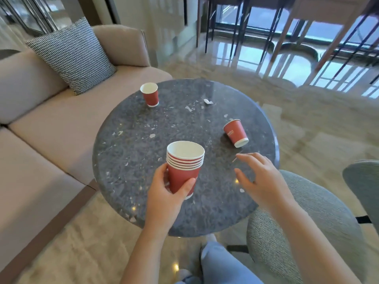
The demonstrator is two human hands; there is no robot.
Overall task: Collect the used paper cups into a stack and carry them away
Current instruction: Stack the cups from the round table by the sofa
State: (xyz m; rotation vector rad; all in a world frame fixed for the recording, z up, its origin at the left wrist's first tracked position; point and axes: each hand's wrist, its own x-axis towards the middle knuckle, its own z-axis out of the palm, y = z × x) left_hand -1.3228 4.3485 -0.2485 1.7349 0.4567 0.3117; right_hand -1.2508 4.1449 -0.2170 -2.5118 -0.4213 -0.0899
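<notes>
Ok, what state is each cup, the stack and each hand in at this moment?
Stack of paper cups: upright, nested, gripped low on its side.
Left hand: fingers curled round the stack.
Right hand: open, holding nothing, short of the tipped cup.
Far paper cup: upright on the round table, unstacked.
Tipped cup: on its side, untouched.
Paper scrap: loose on the table.
</notes>
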